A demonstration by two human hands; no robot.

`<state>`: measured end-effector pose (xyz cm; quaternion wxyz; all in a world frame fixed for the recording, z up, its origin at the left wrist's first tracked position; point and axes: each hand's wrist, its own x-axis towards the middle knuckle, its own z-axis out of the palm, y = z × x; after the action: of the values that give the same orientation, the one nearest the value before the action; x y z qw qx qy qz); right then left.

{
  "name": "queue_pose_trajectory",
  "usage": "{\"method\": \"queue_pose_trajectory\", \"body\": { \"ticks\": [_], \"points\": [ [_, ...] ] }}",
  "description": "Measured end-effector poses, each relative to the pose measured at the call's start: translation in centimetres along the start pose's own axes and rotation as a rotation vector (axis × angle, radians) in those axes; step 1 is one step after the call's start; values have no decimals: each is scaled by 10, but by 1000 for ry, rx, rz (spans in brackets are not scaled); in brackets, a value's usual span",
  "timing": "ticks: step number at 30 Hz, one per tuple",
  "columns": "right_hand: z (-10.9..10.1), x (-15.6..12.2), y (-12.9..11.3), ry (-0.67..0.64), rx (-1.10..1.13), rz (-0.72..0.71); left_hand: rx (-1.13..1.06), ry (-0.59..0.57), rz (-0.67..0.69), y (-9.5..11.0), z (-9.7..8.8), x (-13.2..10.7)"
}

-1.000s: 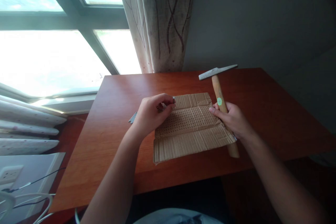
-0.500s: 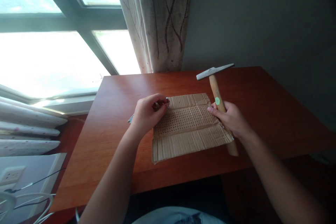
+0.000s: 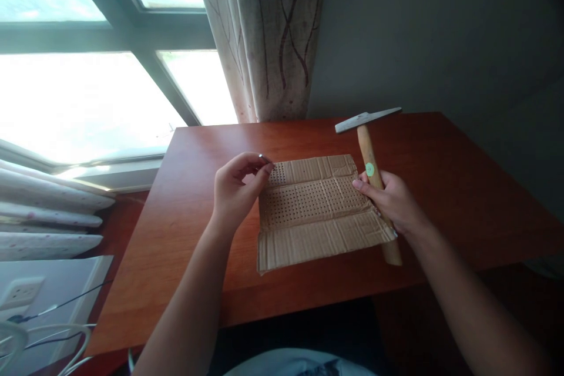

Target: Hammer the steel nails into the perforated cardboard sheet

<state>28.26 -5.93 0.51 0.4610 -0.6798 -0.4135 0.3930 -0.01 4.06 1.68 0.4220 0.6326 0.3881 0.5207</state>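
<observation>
Fingers [image 3: 252,159] of left hand [image 3: 233,194] pinch a small nail [image 3: 265,157] above far-left corner of perforated cardboard [image 3: 317,229]. Right hand [image 3: 394,202] clenched round hammer [image 3: 368,120] handle at cardboard's right edge, on surface [image 3: 198,229].

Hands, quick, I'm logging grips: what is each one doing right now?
Left hand: closed, pinching a small nail at its fingertips.
Right hand: closed around the hammer handle.
</observation>
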Motion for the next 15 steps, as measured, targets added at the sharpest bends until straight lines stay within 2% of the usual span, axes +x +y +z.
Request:
{"method": "queue_pose_trajectory", "body": {
  "ticks": [8,15],
  "points": [
    [4,-3,-6,10,15,7,107,49,81,0,-1,-1],
    [-4,5,-6,9,51,25,44,110,90,1,-3,0]
  ]
}}
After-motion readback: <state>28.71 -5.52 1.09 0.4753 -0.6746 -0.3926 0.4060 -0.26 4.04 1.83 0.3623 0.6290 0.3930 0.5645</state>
